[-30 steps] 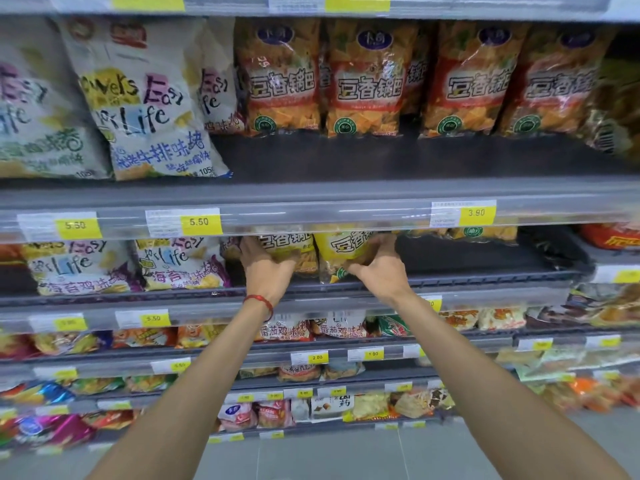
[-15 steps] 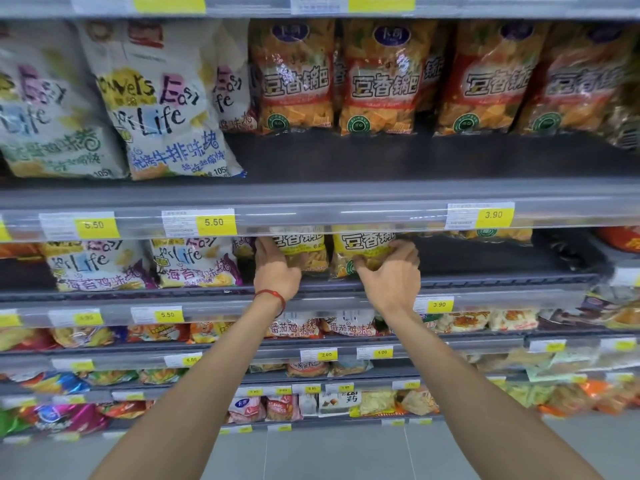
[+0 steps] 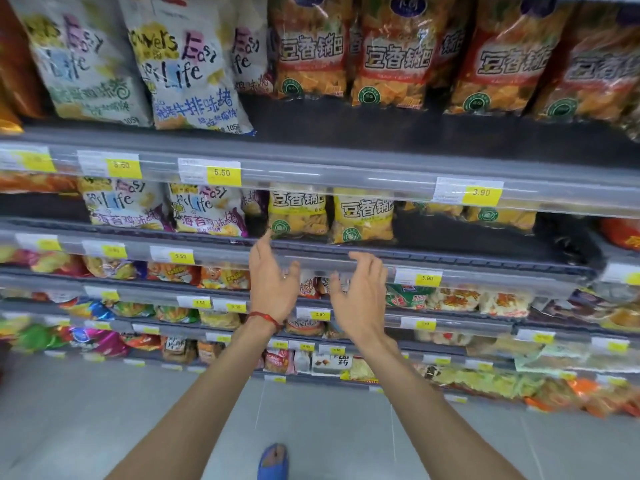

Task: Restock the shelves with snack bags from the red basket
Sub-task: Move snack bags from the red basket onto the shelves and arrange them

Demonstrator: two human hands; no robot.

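Observation:
Two yellow snack bags stand upright side by side on the second shelf [image 3: 433, 259]: the left yellow bag [image 3: 297, 213] and the right yellow bag [image 3: 363, 216]. My left hand [image 3: 272, 284], with a red string at the wrist, hovers just below and in front of the left bag, fingers straight and empty. A little lower, my right hand [image 3: 360, 299] hangs with relaxed, spread fingers under the right bag, touching nothing. The red basket is out of view.
More yellow bags [image 3: 498, 216] lie further right on the same shelf, with a dark gap between. White "Easy Life" bags [image 3: 207, 209] stand to the left. Orange-red bags [image 3: 391, 57] fill the shelf above. Lower shelves hold small snack packs. A blue slipper [image 3: 273, 462] shows on the grey floor.
Both hands have let go of the two yellow bags and drawn back and down from the shelf. The bags now stand on their own. The view has moved closer and tilted down.

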